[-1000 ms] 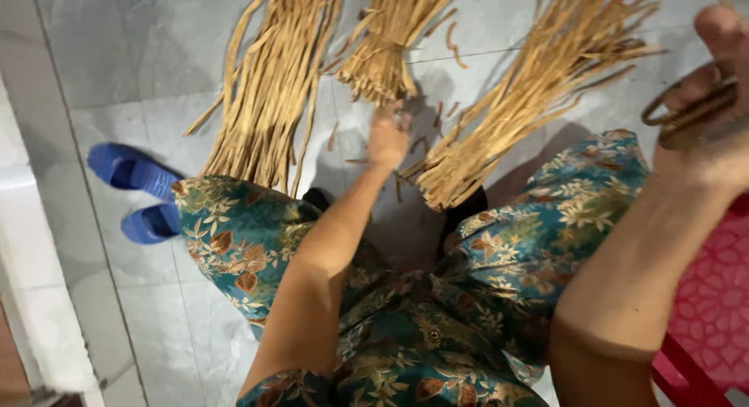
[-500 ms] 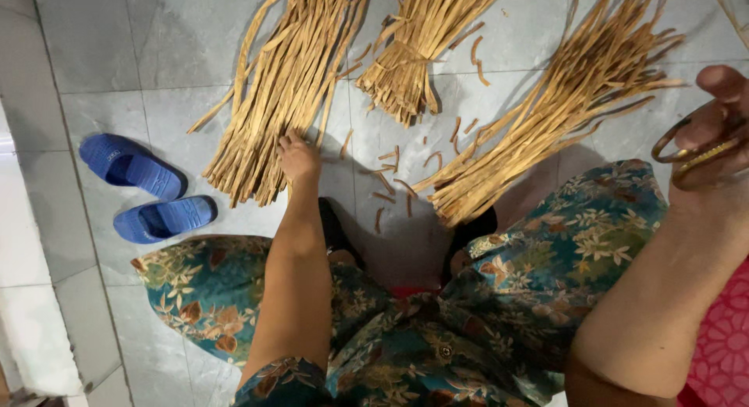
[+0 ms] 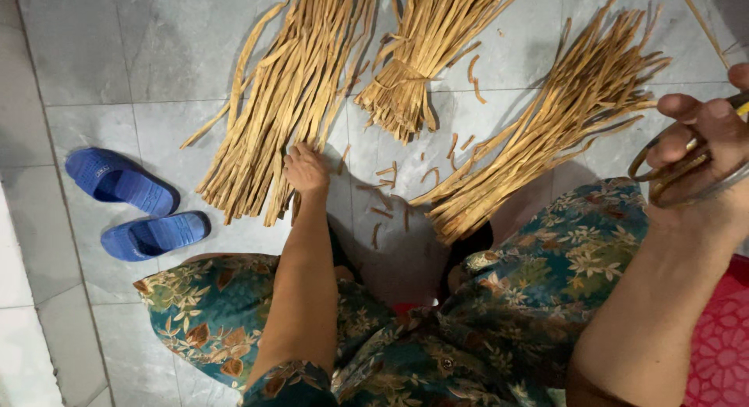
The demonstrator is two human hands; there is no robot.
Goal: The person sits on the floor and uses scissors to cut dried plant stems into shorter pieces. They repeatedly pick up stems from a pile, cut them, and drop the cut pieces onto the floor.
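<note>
We see our left hand (image 3: 306, 171) pressed down on the lower end of a loose heap of flat tan strips (image 3: 292, 103), fingers curled onto the strip ends just left of the frame's centre. The strips look dry, fibrous and ribbon-like, long and narrow, some slightly bowed; the heap runs from the top centre down toward the lower left, fanning a little at its cut ends. Our left forearm stretches straight from the bottom centre up to that point, wrist extended, knuckles facing the camera.

Our right hand (image 3: 702, 142) sits raised at the right edge, fingers threaded through the looped metal handles of a pair of scissors (image 3: 671, 169), which it grips; the blades run out of the frame, so we cannot tell how they stand. The right forearm rises steeply from the lower right.

To the right of the first heap, a tied bundle of strips (image 3: 425, 56) lies at the top centre, cinched around its middle with a strip of the same material. A third spread of strips (image 3: 554, 134) slants from the upper right down toward the centre. Short curled offcuts (image 3: 390, 192) are scattered on the grey marbled floor tiles (image 3: 133, 64) between the heaps.

Our knees, in floral teal and brown fabric (image 3: 234, 313), fill the lower frame. Two blue rubber slippers (image 3: 133, 204) lie at the left, and a red patterned plastic seat (image 3: 718, 345) shows at the lower right.
</note>
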